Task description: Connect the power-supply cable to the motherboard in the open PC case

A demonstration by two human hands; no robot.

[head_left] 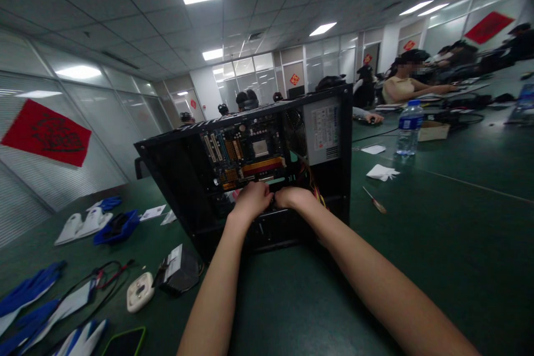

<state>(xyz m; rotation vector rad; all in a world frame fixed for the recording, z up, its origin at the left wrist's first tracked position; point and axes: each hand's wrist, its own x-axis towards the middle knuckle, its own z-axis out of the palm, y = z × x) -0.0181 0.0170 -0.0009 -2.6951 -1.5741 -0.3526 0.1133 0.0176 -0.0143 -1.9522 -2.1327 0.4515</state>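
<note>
An open black computer case (177, 169) stands upright on the table, its inside facing me. In it are a motherboard (229, 150) with a bare silver processor (261, 148), a grey power supply (324, 128) at the upper right and red and yellow cables (316, 186). Both my hands reach to the case's lower part, just under the motherboard. My left hand (253, 199) has its fingers curled, close beside my right hand (293, 198), whose fingers are also bent inward. Whatever lies between the fingertips is hidden.
A screwdriver (375, 201), crumpled tissue (381, 172) and water bottle (408, 129) lie or stand right of the case. To its left are a dark boxy part (181, 271), a white device (140, 292), gloves (31, 292), a phone (124, 342) and a blue tray (118, 228). Other people (406, 80) sit beyond.
</note>
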